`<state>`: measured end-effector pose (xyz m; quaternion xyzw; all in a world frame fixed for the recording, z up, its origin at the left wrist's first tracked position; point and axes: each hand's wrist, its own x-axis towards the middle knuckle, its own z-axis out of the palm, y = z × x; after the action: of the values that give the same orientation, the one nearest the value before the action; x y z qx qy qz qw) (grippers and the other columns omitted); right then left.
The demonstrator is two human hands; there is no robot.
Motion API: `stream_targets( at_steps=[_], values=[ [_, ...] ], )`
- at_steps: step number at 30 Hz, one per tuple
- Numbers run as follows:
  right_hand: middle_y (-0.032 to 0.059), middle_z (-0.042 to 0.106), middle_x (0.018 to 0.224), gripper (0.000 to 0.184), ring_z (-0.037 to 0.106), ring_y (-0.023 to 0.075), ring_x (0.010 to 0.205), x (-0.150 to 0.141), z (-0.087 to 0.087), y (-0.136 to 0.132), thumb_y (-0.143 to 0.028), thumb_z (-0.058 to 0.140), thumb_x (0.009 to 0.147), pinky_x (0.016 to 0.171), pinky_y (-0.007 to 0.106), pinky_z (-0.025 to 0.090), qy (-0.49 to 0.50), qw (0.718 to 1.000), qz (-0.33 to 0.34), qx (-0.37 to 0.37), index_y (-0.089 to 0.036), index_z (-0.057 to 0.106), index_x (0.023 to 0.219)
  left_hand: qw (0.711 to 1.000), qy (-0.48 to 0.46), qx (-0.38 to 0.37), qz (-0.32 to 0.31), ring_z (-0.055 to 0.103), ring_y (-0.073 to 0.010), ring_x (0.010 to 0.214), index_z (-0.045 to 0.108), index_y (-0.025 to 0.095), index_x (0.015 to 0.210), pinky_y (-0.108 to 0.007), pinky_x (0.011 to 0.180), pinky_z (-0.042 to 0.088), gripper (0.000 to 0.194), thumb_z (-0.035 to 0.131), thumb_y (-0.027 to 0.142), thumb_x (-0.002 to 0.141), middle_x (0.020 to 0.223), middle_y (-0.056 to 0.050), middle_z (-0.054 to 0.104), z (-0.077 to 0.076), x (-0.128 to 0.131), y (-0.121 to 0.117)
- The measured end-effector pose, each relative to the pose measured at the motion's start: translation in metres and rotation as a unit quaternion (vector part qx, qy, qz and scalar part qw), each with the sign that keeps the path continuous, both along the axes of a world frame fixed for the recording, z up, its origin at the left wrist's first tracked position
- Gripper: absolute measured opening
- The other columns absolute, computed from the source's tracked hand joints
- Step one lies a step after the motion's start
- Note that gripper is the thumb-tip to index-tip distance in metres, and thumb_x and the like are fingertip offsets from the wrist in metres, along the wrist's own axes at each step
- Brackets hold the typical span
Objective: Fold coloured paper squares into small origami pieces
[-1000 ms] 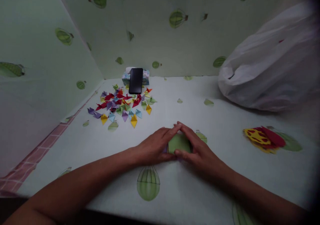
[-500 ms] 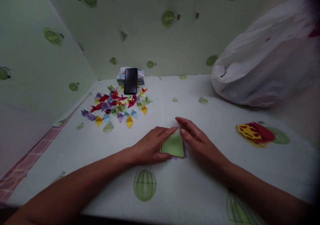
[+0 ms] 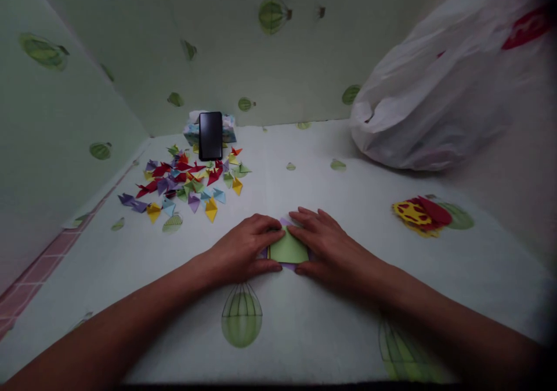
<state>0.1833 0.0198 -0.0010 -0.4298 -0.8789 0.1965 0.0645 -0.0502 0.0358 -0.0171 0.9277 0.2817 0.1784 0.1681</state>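
Observation:
A small stack of square paper sheets (image 3: 288,252), light green on top with purple edges showing beneath, lies flat on the covered table. My left hand (image 3: 241,252) grips its left side, with the fingers curled over the far edge and the thumb at the near edge. My right hand (image 3: 328,249) holds the right side, fingers laid over the top corner and thumb at the bottom corner. Both hands press the stack down against the table.
Several small folded paper pieces (image 3: 187,182) in red, purple, yellow, blue and green lie scattered at the far left. A dark phone (image 3: 210,135) leans on a tissue box (image 3: 192,130) behind them. A white plastic bag (image 3: 439,83) fills the far right, with red and yellow paper (image 3: 420,214) near it.
My right hand, which had drawn slightly away from the stack half a second ago, has come back onto its right side. The view has shifted, so everything sits lower left.

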Motion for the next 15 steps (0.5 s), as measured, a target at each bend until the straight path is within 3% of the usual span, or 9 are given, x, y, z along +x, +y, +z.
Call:
stream_targets(
  at_steps=[6, 15],
  values=[
    [0.0193, 0.044, 0.151, 0.058, 0.031, 0.0385, 0.145, 0.006, 0.000, 0.004, -0.035, 0.070, 0.084, 0.118, 0.062, 0.021, -0.003, 1.000, 0.015, -0.016, -0.015, 0.057, 0.137, 1.000, 0.007, 0.001, -0.004, 0.058, -0.0292, 0.110, 0.062, 0.011, 0.124, -0.047, 0.098, 0.048, 0.051, 0.068, 0.044, 0.085, 0.120, -0.018, 0.064, 0.002, -0.001, 0.002],
    [0.0171, 0.050, 0.147, 0.044, 0.036, 0.0360, 0.143, 0.013, -0.003, 0.012, -0.030, 0.059, 0.092, 0.115, 0.062, 0.027, 0.032, 0.998, 0.040, -0.023, -0.019, 0.059, 0.136, 1.000, -0.004, -0.013, 0.002, 0.059, -0.0275, 0.107, 0.064, 0.012, 0.122, -0.047, 0.096, 0.048, 0.039, 0.062, 0.036, 0.091, 0.117, -0.016, 0.066, 0.004, -0.002, 0.003]
  ],
)
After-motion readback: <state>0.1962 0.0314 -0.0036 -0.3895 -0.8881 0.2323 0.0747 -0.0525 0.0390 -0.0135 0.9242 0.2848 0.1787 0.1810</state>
